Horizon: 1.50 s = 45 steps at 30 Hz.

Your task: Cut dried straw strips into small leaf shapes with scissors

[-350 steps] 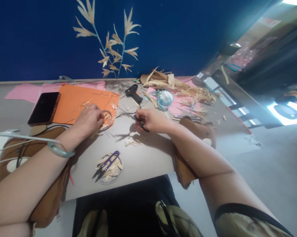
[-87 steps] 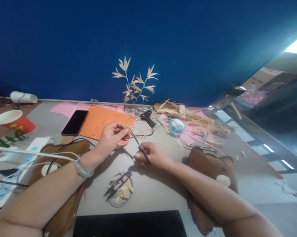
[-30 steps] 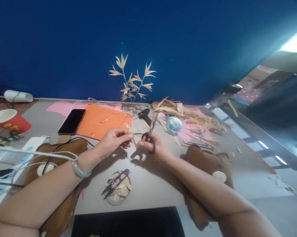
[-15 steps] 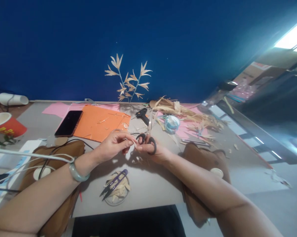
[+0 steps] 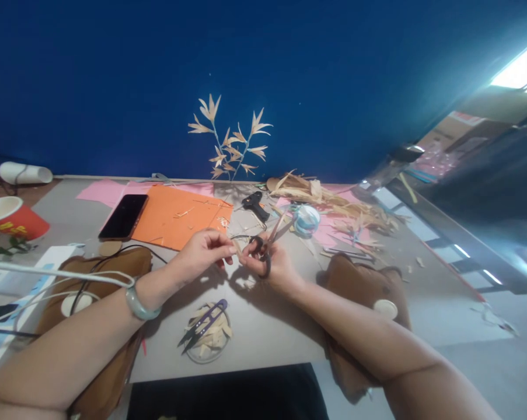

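Note:
My left hand (image 5: 202, 255) pinches a thin pale straw strip (image 5: 235, 248) between thumb and fingers above the grey table (image 5: 267, 326). My right hand (image 5: 274, 265) touches it from the right, its fingers through the black loops of a pair of scissors (image 5: 263, 249) whose blades point up and to the right. Both hands meet just in front of the orange paper sheet (image 5: 178, 216). Below them a small clear dish (image 5: 206, 338) holds cut straw bits and purple thread snips (image 5: 202, 322).
A black phone (image 5: 123, 216) lies on the orange and pink paper. A black glue gun (image 5: 254, 205), a blue tape roll (image 5: 306, 219) and a heap of dry straw (image 5: 328, 201) are behind. Brown pads (image 5: 363, 286) flank the work spot. A red paper cup (image 5: 9, 217) stands far left.
The right hand has turned the scissors so the blades tilt to the right rather than straight up. The left hand stays pinched on the strip, close against the right.

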### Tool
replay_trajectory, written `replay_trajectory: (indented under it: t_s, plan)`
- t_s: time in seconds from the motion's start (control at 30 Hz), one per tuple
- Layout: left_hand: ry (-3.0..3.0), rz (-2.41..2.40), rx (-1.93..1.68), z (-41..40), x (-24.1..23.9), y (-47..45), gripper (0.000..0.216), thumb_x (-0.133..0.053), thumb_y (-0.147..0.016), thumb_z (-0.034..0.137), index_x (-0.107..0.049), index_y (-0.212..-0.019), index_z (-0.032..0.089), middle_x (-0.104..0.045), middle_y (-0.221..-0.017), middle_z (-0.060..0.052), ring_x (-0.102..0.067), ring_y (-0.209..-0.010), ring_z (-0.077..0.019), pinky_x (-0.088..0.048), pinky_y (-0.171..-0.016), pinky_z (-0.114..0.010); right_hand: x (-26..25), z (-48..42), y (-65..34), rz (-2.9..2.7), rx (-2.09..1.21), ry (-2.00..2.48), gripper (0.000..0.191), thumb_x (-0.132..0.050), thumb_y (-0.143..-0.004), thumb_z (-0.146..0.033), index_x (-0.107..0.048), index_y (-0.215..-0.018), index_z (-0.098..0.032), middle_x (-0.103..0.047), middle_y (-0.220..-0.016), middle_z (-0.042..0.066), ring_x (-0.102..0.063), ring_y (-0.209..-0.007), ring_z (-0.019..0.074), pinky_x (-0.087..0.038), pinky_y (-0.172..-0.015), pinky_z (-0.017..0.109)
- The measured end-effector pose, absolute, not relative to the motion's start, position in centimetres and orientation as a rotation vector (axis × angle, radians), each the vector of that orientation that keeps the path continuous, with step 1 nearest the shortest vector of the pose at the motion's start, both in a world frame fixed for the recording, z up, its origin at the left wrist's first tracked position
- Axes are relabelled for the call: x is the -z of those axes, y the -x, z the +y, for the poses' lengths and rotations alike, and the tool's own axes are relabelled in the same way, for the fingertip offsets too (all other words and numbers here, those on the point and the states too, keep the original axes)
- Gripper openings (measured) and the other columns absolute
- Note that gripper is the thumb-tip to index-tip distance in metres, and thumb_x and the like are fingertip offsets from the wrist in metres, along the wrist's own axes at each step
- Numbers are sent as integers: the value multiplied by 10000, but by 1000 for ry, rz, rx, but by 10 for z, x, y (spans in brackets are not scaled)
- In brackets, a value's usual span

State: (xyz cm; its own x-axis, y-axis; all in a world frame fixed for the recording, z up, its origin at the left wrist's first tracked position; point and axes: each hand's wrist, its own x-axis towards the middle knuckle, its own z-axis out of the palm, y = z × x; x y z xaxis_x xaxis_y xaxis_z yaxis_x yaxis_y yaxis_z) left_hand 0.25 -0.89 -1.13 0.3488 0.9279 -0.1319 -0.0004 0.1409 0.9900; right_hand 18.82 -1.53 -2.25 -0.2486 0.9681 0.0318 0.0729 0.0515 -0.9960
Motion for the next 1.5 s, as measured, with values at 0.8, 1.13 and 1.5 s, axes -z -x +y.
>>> replay_trajectory:
  t_s: [0.8, 1.13, 1.5]
  plan:
    - [-1089, 985, -1012, -3, 8, 5, 177, -685, -743, 299, -599, -764, 146, -649, -601, -7, -601, -525, -97, -473, -526, -195, 20, -10, -195, -1819, -1687, 1093, 537, -707, -629, -633, -444, -697, -170, -498, -575, -34, -421, -519, 79, -305, -469, 203]
    - [-1108, 991, -1010, -3, 12, 5, 137, -654, -756, 268, -595, -756, 144, -661, -611, -15, -615, -526, -101, -496, -538, -205, 24, -11, -194, -1767, -1737, 1178, 523, -733, -630, -589, -393, -635, -192, -516, -467, -47, -454, -423, 78, -301, -411, 188]
    - [-1088, 991, -1008, -3, 10, 4, 172, -676, -734, 290, -589, -767, 146, -659, -606, -13, -612, -524, -101, -495, -528, -200, 25, -11, -193, -1700, -1751, 1204, 516, -769, -607, -540, -390, -601, -191, -523, -435, -58, -462, -398, 73, -312, -397, 178]
